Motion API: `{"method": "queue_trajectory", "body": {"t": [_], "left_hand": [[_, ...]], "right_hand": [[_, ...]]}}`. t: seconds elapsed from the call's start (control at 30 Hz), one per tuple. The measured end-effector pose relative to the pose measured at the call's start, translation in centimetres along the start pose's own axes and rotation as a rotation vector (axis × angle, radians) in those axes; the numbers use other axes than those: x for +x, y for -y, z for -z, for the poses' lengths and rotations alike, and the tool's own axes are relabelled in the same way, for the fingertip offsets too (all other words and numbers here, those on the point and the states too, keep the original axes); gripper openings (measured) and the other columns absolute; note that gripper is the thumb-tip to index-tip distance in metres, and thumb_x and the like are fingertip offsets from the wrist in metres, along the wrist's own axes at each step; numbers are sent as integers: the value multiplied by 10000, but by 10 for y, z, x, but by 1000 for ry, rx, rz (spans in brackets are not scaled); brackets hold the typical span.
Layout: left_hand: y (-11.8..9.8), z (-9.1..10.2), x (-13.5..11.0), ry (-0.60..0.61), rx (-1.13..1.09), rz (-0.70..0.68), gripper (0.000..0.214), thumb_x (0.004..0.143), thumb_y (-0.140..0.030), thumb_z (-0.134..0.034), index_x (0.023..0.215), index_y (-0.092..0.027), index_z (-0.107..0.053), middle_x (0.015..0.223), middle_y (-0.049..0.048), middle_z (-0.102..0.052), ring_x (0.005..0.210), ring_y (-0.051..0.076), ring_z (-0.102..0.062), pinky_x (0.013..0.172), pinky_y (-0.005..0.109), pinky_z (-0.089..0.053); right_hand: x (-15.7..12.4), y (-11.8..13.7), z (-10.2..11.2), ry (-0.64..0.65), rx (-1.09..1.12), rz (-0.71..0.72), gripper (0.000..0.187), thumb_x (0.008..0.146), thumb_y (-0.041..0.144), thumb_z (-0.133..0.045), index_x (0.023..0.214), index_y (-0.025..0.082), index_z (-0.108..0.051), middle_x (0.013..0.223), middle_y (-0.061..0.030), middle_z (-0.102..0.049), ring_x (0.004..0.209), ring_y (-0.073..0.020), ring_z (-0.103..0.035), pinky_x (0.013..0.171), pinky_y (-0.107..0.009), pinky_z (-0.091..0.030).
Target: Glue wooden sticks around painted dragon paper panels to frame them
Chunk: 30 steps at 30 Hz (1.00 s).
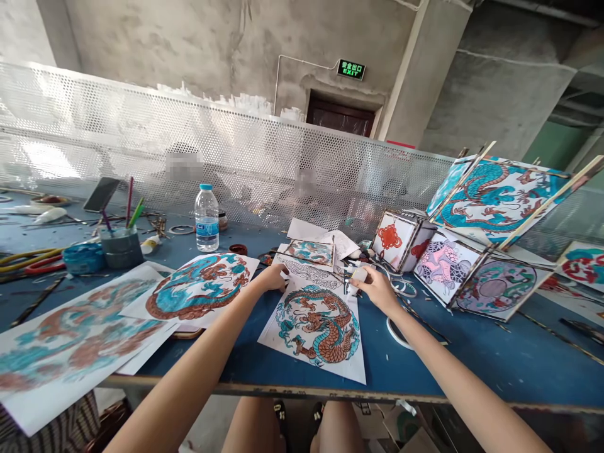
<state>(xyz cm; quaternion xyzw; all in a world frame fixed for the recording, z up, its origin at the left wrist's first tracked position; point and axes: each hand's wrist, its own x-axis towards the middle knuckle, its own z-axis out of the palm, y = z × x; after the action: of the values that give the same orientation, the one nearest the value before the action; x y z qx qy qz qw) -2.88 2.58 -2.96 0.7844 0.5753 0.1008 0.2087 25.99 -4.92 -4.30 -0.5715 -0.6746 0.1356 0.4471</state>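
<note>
A sheet with a round brown-and-blue dragon picture (321, 327) lies in front of me on the blue table. My left hand (274, 279) is at its upper left edge, thumb and fingers curved and apart, touching the paper area. Between thumb and fingers, my right hand (377, 288) grips a small white bottle (357, 280), tilted downward at the sheet's upper right corner. Just beyond the coloured dragon is an uncoloured line drawing (306, 272), partly covered. Behind it sits a small framed picture panel (311, 251).
Painted sheets (198, 286) lie at left. A water bottle (206, 220) stands near a cup of brushes (121, 246). Picture lanterns (443, 264) with stick frames crowd the right, beside a white tape roll (399, 333). A perforated metal screen (264, 163) closes off the back.
</note>
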Motion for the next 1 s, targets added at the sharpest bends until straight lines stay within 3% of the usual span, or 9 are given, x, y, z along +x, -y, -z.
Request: {"method": "queue_trajectory", "body": {"t": [0.3,0.5,0.63,0.73,0.87,1.0], "left_hand": [[-2,1,-1,8,-20,5,575,556,-94,-665,1123,-128,-578,1130,133,-622,936,246,-615,633,216,-458],[-2,1,-2,2,-50,3,587,543,-75,-661,1123,-124,-582,1082,126,-641,914,251,-616,622,221,-449],[-1,2,-1,14,-94,-11,584,521,-73,-662,1099,-123,-589,961,89,-669,832,229,-623,602,221,-446],[2,2,2,19,-150,-4,552,506,-68,-649,1051,-138,-598,833,44,-666,746,198,-614,560,209,-434],[4,2,4,49,-294,57,505,558,-102,-583,1061,-150,-576,661,-4,-611,569,149,-557,463,202,-389],[2,3,3,33,-379,112,471,591,-84,-516,1057,-133,-570,519,-27,-518,516,140,-513,436,195,-367]], "right_hand": [[10,-12,-3,-59,-39,-16,371,653,480,-662,842,165,-609,744,-43,-666,662,-208,-584,596,-278,-418],[8,-20,1,-117,257,-141,400,635,473,-682,877,159,-629,828,-51,-682,749,-211,-616,648,-286,-465],[13,-34,20,-236,547,-389,324,603,389,-718,802,153,-620,646,-13,-649,531,-148,-571,487,-249,-455],[19,-46,40,-368,724,-487,191,596,248,-701,733,155,-605,630,-22,-646,539,-144,-594,501,-248,-501],[22,-60,62,-501,672,-543,128,580,167,-655,665,160,-560,601,-16,-622,582,-153,-618,525,-244,-515],[17,-73,71,-624,537,-551,335,487,170,-721,733,186,-493,617,32,-596,660,-170,-619,559,-244,-490]]}}
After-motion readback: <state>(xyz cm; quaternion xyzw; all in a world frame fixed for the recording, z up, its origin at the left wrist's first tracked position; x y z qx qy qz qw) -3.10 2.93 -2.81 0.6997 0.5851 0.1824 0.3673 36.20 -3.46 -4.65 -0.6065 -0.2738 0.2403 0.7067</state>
